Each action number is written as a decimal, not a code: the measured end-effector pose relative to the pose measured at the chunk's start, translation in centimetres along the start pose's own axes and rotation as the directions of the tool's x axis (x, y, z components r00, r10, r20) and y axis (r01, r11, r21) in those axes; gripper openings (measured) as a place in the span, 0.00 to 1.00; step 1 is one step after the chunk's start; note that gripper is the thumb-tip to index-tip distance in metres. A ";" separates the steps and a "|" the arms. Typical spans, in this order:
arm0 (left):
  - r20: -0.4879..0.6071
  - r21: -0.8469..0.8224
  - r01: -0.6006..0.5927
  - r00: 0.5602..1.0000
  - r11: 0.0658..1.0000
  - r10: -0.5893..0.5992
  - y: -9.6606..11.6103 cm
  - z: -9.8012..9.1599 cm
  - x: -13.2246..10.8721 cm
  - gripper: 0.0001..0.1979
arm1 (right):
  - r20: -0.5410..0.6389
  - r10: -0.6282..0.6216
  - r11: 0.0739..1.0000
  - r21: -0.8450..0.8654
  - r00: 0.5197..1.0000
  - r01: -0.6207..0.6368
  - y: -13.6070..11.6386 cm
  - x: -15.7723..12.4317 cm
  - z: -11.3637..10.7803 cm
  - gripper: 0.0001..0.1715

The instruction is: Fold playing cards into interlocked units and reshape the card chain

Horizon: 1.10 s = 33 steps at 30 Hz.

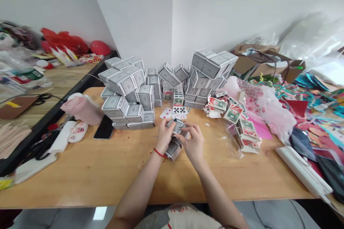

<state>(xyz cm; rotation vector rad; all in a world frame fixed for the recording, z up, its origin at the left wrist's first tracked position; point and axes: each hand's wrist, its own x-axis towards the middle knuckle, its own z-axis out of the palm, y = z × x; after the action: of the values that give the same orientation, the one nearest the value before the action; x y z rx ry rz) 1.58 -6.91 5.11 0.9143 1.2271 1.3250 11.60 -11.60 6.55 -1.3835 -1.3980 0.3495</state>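
My left hand (164,136), with a red string at the wrist, grips a grey-patterned deck of playing cards (176,126), thumb on top. At the deck's right edge my right hand (194,141) curls in, thumb and fingers closed on it. Right below the hands is another grey-patterned card pack (173,149), partly covered by them. Just beyond lie loose playing cards (179,110), some face up with clubs and hearts. Green-and-red card boxes (168,95) stand behind those.
Grey card packs rise in a left stack (126,82) and a right stack (208,68). Crumpled card boxes (233,112) and a plastic bag (259,105) lie right. A phone (104,127) and a pink cup-shaped thing (83,110) are left. A white power strip (303,171) lies front right.
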 end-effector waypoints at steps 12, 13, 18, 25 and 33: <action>0.050 0.061 -0.001 0.999 0.998 -0.002 -0.2 -0.1 0.3 0.08 | -0.033 0.007 0.999 0.040 0.999 -0.006 0.7 -0.3 0.1 0.17; 0.047 0.071 -0.003 0.999 0.998 -0.001 -0.2 0.0 0.3 0.08 | -0.037 0.012 0.999 0.045 0.999 -0.010 0.7 -0.3 0.1 0.17; 0.064 0.083 -0.016 0.998 0.996 0.010 -0.3 0.0 0.3 0.08 | -0.033 0.012 0.999 0.041 0.999 -0.011 0.6 -0.3 -0.1 0.16; 0.075 0.046 0.005 0.997 0.999 -0.009 -0.3 0.0 0.2 0.08 | -0.036 -0.001 1.000 0.019 0.999 0.002 0.9 -0.5 -0.2 0.15; 0.109 -0.031 0.048 0.993 0.998 -0.044 -0.1 0.0 0.3 0.09 | -0.026 -0.026 1.000 0.011 0.999 0.026 0.6 -0.4 -0.3 0.14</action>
<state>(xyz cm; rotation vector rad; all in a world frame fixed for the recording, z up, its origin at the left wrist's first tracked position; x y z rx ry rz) 1.53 -6.60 4.96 0.9167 1.1327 1.2400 12.06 -11.90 6.02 -1.3549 -1.3899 0.3211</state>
